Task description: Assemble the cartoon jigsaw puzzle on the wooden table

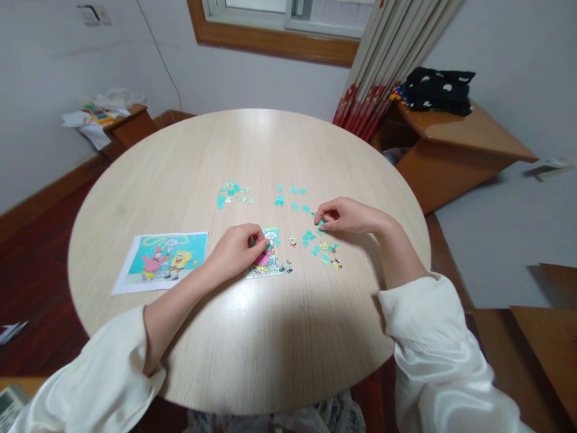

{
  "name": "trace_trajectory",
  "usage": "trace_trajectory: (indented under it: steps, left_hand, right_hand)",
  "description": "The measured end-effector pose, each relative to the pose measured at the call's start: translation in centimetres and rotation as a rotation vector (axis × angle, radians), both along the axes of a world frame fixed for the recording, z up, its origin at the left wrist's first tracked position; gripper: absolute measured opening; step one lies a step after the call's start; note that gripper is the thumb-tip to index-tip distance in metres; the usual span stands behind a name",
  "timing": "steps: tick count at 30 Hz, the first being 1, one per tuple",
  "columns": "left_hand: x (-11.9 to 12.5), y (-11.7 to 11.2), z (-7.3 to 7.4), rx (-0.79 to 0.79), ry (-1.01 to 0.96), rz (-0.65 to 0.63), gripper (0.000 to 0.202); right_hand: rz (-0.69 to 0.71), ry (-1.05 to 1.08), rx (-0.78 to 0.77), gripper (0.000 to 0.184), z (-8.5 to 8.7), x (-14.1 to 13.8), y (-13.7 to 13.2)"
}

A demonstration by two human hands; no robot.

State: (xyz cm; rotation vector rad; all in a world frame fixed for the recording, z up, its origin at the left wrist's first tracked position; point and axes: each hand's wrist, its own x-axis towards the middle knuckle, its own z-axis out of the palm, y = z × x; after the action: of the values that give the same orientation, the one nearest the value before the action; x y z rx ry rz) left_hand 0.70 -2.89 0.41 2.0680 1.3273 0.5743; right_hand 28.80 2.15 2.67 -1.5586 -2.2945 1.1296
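Note:
A partly joined cartoon jigsaw puzzle (273,258) lies on the round table in front of me. My left hand (238,248) rests over its left side, thumb and fingertips brought together; what they pinch, if anything, is hidden. At the right, my right hand (345,215) has thumb and fingers closed around a small teal puzzle piece (321,224), close to the tabletop. Beneath that hand lies a loose cluster of teal and yellow pieces (325,246). One piece with a yellow face (293,241) sits alone beside the joined part.
On the left lies a printed reference picture (169,261) of the cartoon characters. More teal pieces (232,189) are spread farther back on the pale wooden table (270,144). Beyond it stand a small cabinet (469,138) with dark cloth on top and a curtain (383,66).

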Motion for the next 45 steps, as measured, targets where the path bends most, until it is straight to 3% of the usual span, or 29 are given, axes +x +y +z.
trace_trajectory:
  steps: [4,9,17,19,23,27,32,45]
  left_hand:
    - [0.0,0.0,0.1,-0.008,0.001,-0.006,0.020]
    - [0.1,0.0,0.0,0.002,-0.005,-0.006,0.020]
    - [0.1,0.0,0.0,0.006,-0.012,0.001,0.019]
    - [0.1,0.0,0.0,0.001,-0.017,0.001,0.020]
    - [0.1,0.0,0.1,-0.011,-0.019,-0.002,0.020]
    - [0.2,0.0,0.1,-0.005,-0.027,0.012,0.019]
    - [0.2,0.0,0.1,0.002,-0.027,0.013,0.020]
    - [0.0,0.1,-0.2,0.005,-0.010,0.012,0.019]
  right_hand:
    - [-0.041,-0.016,0.003,0.012,-0.3,0.9,0.3]
    - [0.027,-0.012,-0.067,0.024,-0.3,0.4,0.1]
    - [-0.008,0.005,-0.012,0.016,-0.5,-0.4,0.0]
    - [-0.065,0.075,0.065,0.014,-0.8,-1.1,0.1]
    - [-0.212,0.149,0.378,0.014,-1.8,-3.1,0.4]
    - [-0.131,0.005,0.524,0.027,-3.1,-4.1,0.8]
    - [-0.065,-0.138,0.537,0.030,-3.7,-3.6,1.1]
    - [-0.113,0.000,0.519,0.027,-3.0,-1.6,1.3]
